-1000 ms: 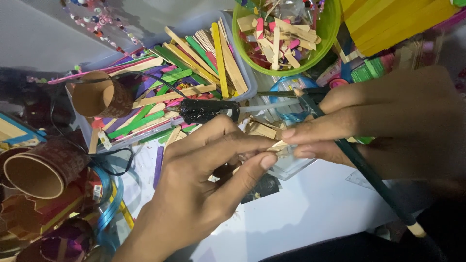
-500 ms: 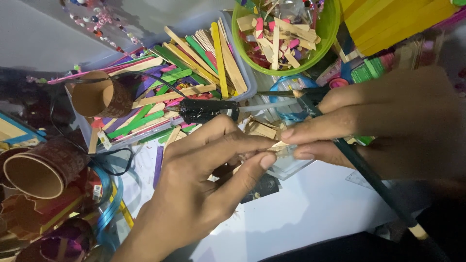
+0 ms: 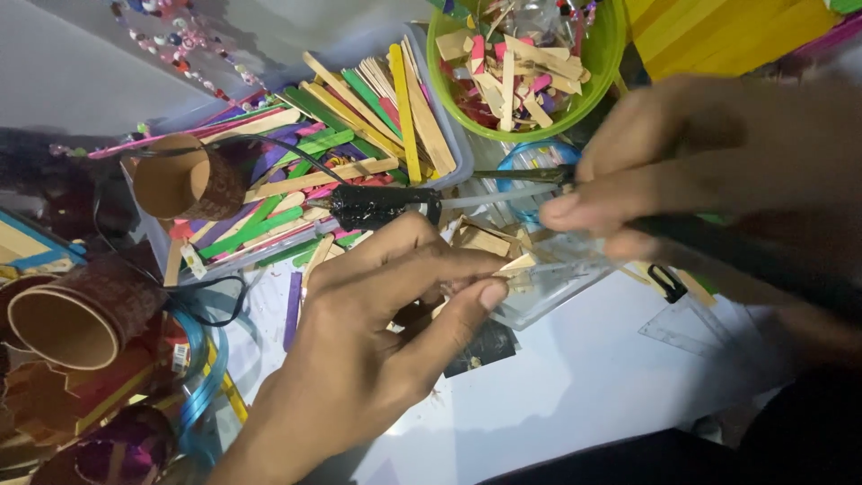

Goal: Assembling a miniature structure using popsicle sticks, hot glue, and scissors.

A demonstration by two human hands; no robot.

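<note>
White tabletop (image 3: 575, 395) | left hand (image 3: 377, 350) pinches wooden stick piece (image 3: 514, 267), pointing right

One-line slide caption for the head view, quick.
Left hand pinches a small pale wooden stick piece; blurred right hand holds a dark rod-shaped tool beside a clear tray of coloured craft sticks.

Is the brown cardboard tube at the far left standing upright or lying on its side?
On its side. The brown cardboard tube shows its round open end toward the camera, its wall running back to the right, beside the blue ribbon.
</note>
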